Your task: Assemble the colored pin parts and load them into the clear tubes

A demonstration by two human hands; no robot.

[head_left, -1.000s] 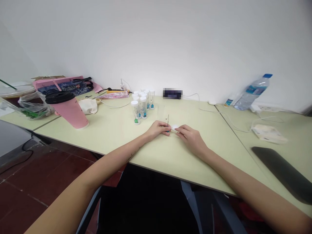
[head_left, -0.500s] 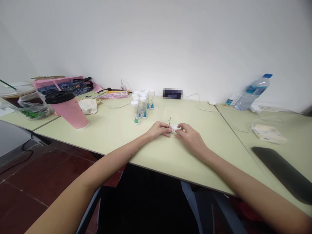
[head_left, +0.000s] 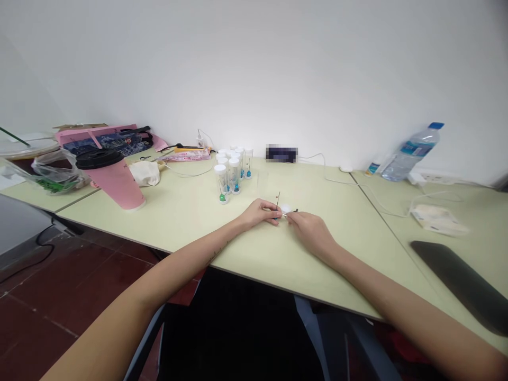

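Note:
My left hand (head_left: pixel 262 212) is closed, pinching a small blue piece with a thin dark upright stem (head_left: pixel 278 199) between thumb and fingers. My right hand (head_left: pixel 315 230) is closed around a slim tool with a pale, narrow shaft (head_left: pixel 284 215) and a dark end sticking out above the fingers. The shaft's tip meets or nearly meets the blue piece; I cannot tell which. Just behind the fingertips lies a small white round thing (head_left: pixel 284 207), partly covered. Several clear tubes with white caps (head_left: pixel 221 185) stand beyond my left hand, with blue or green pieces and thin stems inside.
A pink cup (head_left: pixel 115 182) with a black lid stands at the left, near a bagged drink (head_left: pixel 43 159). A tilted water bottle (head_left: pixel 413 151), a white cable (head_left: pixel 381 201), a folded white packet (head_left: pixel 438 219) and a long dark pad (head_left: pixel 460 283) occupy the right side.
My right fingers have closed in around the slim tool, whose dark end now shows above them. My left hand still holds the blue piece in nearly the same spot.

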